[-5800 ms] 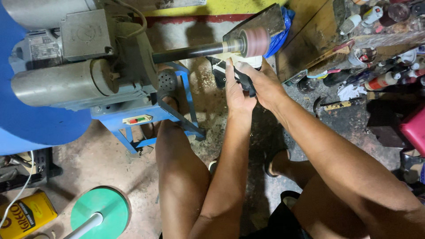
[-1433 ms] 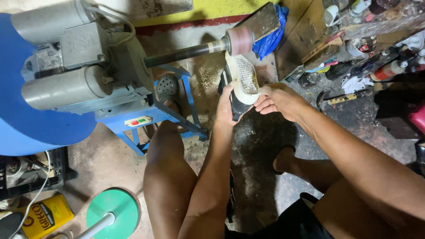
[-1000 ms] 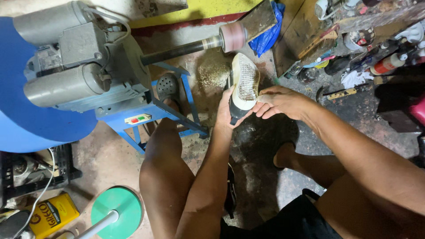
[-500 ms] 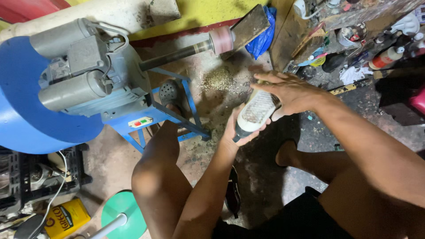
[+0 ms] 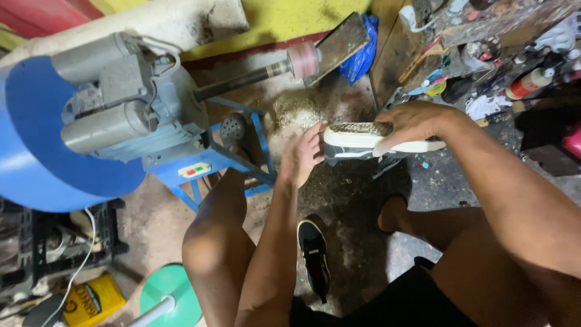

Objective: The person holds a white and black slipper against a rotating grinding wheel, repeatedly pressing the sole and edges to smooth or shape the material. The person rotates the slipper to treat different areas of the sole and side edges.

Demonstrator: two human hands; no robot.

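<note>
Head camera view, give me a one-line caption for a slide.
Seated person's right hand grips a white-soled shoe, left hand at its end, beside a grinder.
</note>
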